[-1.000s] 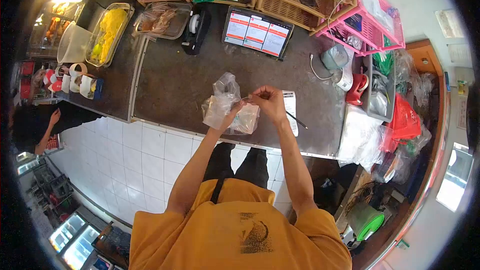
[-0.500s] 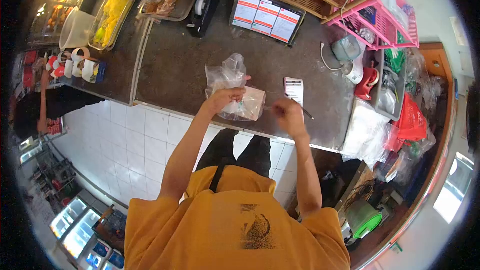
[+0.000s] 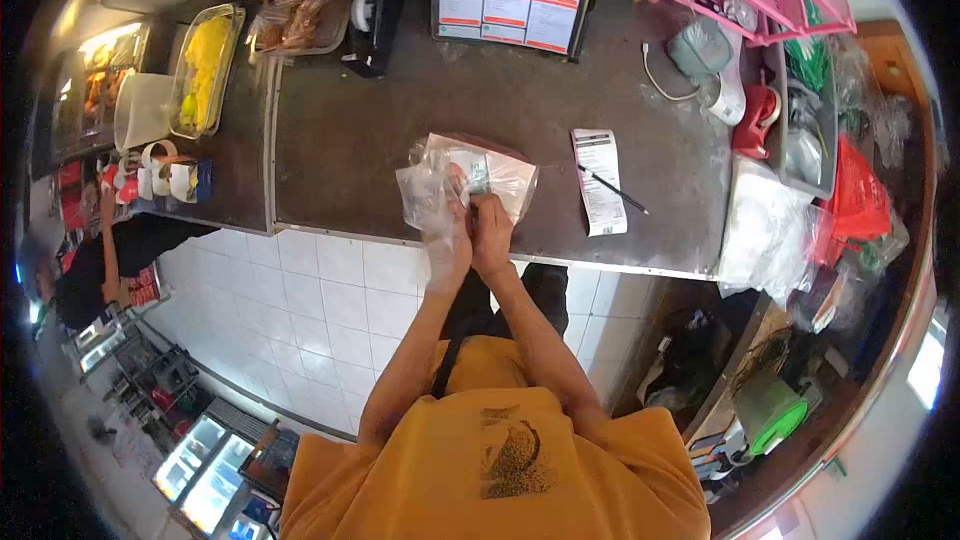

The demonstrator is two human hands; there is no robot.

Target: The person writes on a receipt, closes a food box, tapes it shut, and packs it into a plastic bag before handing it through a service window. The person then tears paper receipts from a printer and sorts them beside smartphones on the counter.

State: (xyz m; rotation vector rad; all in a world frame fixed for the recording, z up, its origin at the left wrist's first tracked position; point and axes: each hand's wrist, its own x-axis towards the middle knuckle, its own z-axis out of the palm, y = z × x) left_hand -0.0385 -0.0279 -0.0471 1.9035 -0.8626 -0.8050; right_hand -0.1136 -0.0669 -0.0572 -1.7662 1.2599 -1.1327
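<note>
A clear plastic bag (image 3: 418, 202) with a pale, flat packet (image 3: 508, 180) in it lies at the front edge of the dark counter. My left hand (image 3: 458, 225) is closed on the bag's gathered plastic, partly covered by it. Right beside it, my right hand (image 3: 490, 227) has its fingers pressed together at the bag's near side; what they pinch is too small to make out. To the right, a printed receipt (image 3: 600, 210) lies flat with a black pencil (image 3: 615, 190) across it.
A tablet (image 3: 510, 5) stands at the back, beside a black device (image 3: 372, 30). Food trays (image 3: 205, 70) are at the left, near a co-worker's arm (image 3: 108, 245). At the right are a red tape dispenser (image 3: 755, 120), a grey bin (image 3: 825, 155) and white plastic bags (image 3: 765, 220).
My right hand has come back left from beside the receipt to meet my left hand at the bag. The packet has turned, and the head view has shifted.
</note>
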